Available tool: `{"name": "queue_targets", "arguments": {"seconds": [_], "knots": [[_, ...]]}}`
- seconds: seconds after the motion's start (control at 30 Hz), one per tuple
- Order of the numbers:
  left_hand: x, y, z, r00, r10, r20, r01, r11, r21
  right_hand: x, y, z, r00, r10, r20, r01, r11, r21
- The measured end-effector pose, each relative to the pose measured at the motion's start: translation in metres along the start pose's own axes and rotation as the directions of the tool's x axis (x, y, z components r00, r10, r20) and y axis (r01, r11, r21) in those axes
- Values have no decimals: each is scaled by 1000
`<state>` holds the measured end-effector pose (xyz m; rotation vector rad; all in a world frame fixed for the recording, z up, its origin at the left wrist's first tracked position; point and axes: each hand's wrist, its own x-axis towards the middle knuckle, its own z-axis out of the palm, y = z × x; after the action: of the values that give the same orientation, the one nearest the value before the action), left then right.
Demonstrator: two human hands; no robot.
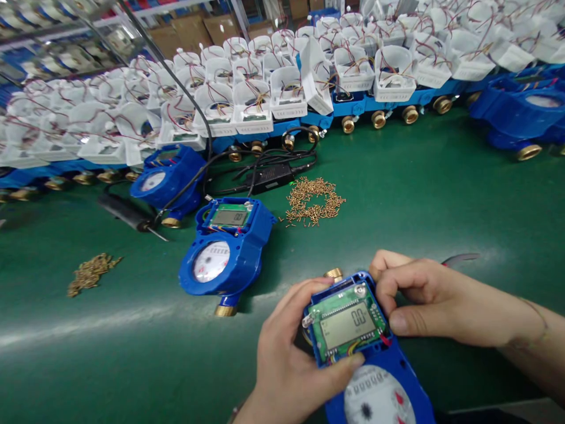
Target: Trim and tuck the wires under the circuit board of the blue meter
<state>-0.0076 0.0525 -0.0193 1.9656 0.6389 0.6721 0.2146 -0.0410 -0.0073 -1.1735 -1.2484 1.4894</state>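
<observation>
My left hand (300, 353) is wrapped round a blue water meter (410, 377), its thumb lying across the lower edge of the open display housing. Inside that housing sits a green circuit board (318, 312) with a lit LCD screen (348, 325) reading about 0.0. Red and yellow wires show along the board's lower edge. A white counter dial (375, 397) lies below, cut off by the frame. My right hand (415, 294) is closed at the housing's right rim, thumb and curled fingers gripping there; anything small between the fingertips is hidden.
Another open meter (260, 235) stands to the left, with one more (189, 171) behind it. A black-handled tool (123, 209), a cable with a black box (271, 178) and brass screw piles (313, 200) lie about. Rows of white-housed meters (251, 121) line the back.
</observation>
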Motion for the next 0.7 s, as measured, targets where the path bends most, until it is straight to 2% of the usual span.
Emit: {"name": "queue_targets", "arguments": {"seconds": [0.17, 0.3, 0.4, 0.47, 0.57, 0.7], "knots": [[0, 0, 1, 1000, 9, -21, -10, 1000, -19, 6, -1, -4, 999, 40, 12, -41, 999, 27], [-1, -2, 1, 999, 6, -35, -7, 999, -43, 10, 5, -3, 998, 42, -55, -36, 994, 108], [-3, -3, 1, 999, -16, -45, 14, 999, -47, 10, 7, 1, 986, 104, -128, -85, 985, 148], [-4, -3, 2, 998, -23, -59, 21, 999, -42, 6, 4, 7, 973, 97, -209, -86, 994, 61], [-4, 0, 4, 996, -31, -84, 28, 999, -35, -7, -1, 20, 935, -50, -350, -32, 974, -222], [-1, 4, 6, 995, -58, -81, 55, 998, -37, -21, -1, 32, 891, -264, -368, 55, 869, -492]]}}
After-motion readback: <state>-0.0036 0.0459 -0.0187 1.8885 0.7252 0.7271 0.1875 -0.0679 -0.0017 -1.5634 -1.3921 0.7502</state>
